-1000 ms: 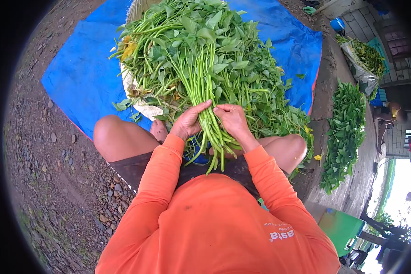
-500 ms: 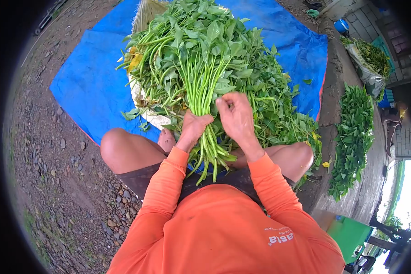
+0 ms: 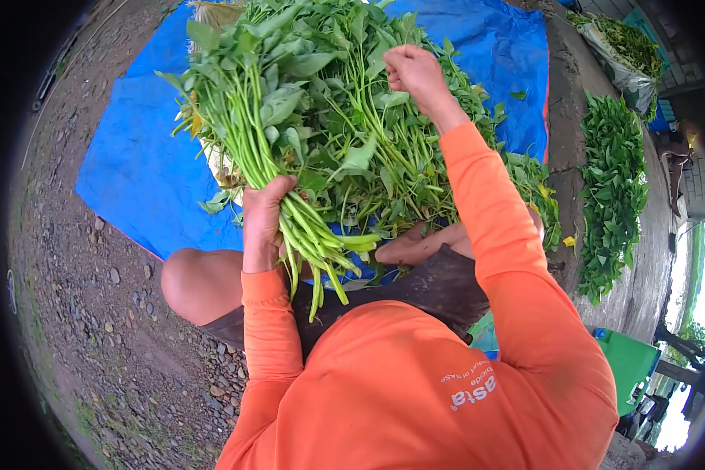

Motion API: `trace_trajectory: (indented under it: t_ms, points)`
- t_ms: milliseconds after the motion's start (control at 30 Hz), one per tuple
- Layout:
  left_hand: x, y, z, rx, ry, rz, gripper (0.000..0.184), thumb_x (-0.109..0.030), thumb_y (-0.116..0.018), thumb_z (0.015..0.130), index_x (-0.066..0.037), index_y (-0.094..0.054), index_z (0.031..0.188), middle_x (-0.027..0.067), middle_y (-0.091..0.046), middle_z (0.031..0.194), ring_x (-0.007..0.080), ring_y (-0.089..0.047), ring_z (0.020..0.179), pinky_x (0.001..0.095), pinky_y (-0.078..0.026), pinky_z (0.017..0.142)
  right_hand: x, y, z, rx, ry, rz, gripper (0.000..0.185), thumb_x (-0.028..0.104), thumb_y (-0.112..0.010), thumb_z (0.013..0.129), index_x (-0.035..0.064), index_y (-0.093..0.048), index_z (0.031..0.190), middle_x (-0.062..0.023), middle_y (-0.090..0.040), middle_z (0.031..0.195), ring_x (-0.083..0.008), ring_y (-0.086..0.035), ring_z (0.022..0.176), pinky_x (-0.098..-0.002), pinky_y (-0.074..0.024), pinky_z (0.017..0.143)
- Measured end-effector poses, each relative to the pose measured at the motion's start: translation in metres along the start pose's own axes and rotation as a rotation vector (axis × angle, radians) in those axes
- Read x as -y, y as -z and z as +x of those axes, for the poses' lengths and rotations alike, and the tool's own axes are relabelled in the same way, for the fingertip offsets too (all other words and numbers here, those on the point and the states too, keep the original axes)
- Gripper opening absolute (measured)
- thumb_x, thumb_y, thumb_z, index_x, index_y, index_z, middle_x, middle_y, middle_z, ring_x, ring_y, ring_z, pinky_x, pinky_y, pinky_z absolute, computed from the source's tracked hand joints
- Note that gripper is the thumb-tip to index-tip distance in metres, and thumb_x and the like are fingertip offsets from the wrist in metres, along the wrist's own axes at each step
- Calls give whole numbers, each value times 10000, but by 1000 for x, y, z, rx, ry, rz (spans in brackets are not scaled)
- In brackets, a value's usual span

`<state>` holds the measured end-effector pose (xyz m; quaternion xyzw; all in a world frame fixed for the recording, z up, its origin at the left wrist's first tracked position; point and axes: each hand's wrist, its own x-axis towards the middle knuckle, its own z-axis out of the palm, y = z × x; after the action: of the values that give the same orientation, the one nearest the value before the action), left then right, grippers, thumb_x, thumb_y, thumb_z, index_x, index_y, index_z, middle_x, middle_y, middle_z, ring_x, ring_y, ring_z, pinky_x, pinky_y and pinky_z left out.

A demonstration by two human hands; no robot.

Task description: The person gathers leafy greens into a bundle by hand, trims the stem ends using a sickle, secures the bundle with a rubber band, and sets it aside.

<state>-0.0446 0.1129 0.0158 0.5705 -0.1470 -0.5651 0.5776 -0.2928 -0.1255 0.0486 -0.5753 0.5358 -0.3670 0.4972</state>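
Observation:
My left hand (image 3: pixel 265 215) is wrapped round a bunch of long green leafy stems (image 3: pixel 251 141). The cut ends fan out below the fist, and the leaves point up and away from me. To the upper right, my right hand (image 3: pixel 417 77) is raised over a big heap of leafy greens (image 3: pixel 415 149), its fingers curled in. Whether anything is inside those fingers is hidden. Between the hands, a blurred single leaf (image 3: pixel 358 157) shows against the heap.
A blue tarp (image 3: pixel 133 164) lies beneath the heap, with stony ground (image 3: pixel 125 337) to the left. On the right are a row of laid-out greens (image 3: pixel 612 200), a filled sack (image 3: pixel 619 59) and a green plastic container (image 3: pixel 627 364). Another person (image 3: pixel 685 149) is at the far right.
My left hand has shifted left with the bunch, which now tilts to the left. My right hand has moved from beside the stems up and to the right.

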Motion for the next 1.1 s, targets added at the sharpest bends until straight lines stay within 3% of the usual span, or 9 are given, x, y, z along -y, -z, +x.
trace_trajectory:
  t_ms: [33, 100, 167, 333, 467, 633, 900, 1033, 1100]
  points:
    - [-4, 7, 3, -38, -18, 26, 180, -84, -755, 900, 15, -660, 1018, 111, -710, 844, 233, -728, 640, 363, -628, 574, -19, 13, -13, -55, -14, -251, 227, 221, -736, 1000, 25, -757, 1113, -36, -733, 907, -176, -716, 789, -359, -597, 740]
    - [-4, 18, 15, -63, -134, 24, 179, -85, -751, 905, 20, -672, 1028, 111, -717, 857, 229, -726, 651, 356, -626, 589, -51, 19, -65, 86, -104, -508, 188, 196, -710, 929, 42, -802, 983, -189, -810, 964, -288, -780, 942, -443, -610, 874]
    - [-4, 18, 15, -86, -159, 12, 200, -96, -758, 907, 32, -681, 1040, 106, -714, 854, 223, -731, 682, 362, -627, 606, -103, 14, -106, 206, -209, -769, 201, 195, -698, 923, 71, -822, 1020, -244, -803, 1055, -379, -775, 1008, -503, -596, 921]
    - [-1, 13, 12, -71, -126, 77, 231, -120, -768, 906, 35, -688, 1058, 108, -717, 858, 227, -737, 692, 365, -624, 608, -190, -31, -154, -170, 25, -676, 293, 239, -778, 922, -2, -818, 1084, -250, -781, 1039, -420, -756, 980, -473, -587, 916]
    - [-1, 8, 11, -12, -122, 65, 240, -114, -779, 893, 32, -688, 1060, 114, -717, 855, 230, -727, 666, 367, -614, 599, -164, -21, -163, -163, 47, -592, 383, 268, -814, 927, -39, -800, 1155, -277, -724, 1194, -460, -698, 1124, -498, -549, 1004]
    - [7, 8, 19, 20, -88, 71, 255, -110, -790, 887, 33, -682, 1068, 106, -718, 837, 221, -719, 643, 355, -615, 592, -86, 40, -150, 13, -205, -5, 337, 210, -789, 1026, -15, -762, 1277, -54, -760, 985, -100, -671, 823, -294, -555, 703]
    - [0, -3, 7, 36, -51, -10, 231, -55, -766, 877, -8, -635, 1062, 85, -686, 815, 204, -686, 607, 346, -607, 577, -27, 76, -150, 256, -345, 58, 361, 236, -805, 1022, -9, -734, 1277, -56, -769, 986, -106, -687, 813, -270, -529, 689]
    - [4, 2, 12, 59, -47, -44, 246, -46, -773, 870, -9, -628, 1066, 88, -687, 824, 204, -689, 611, 349, -608, 573, -18, 100, -162, 262, -269, 680, 328, 171, -705, 1079, -25, -688, 1342, -68, -769, 999, -139, -711, 787, -311, -582, 673]
    - [4, 3, 16, 74, -49, -44, 222, -54, -775, 879, -5, -640, 1048, 88, -683, 801, 211, -694, 606, 356, -611, 564, -17, 104, -165, 270, -372, 610, 324, 116, -673, 1078, -37, -667, 1363, -88, -759, 992, -160, -718, 777, -327, -609, 671]
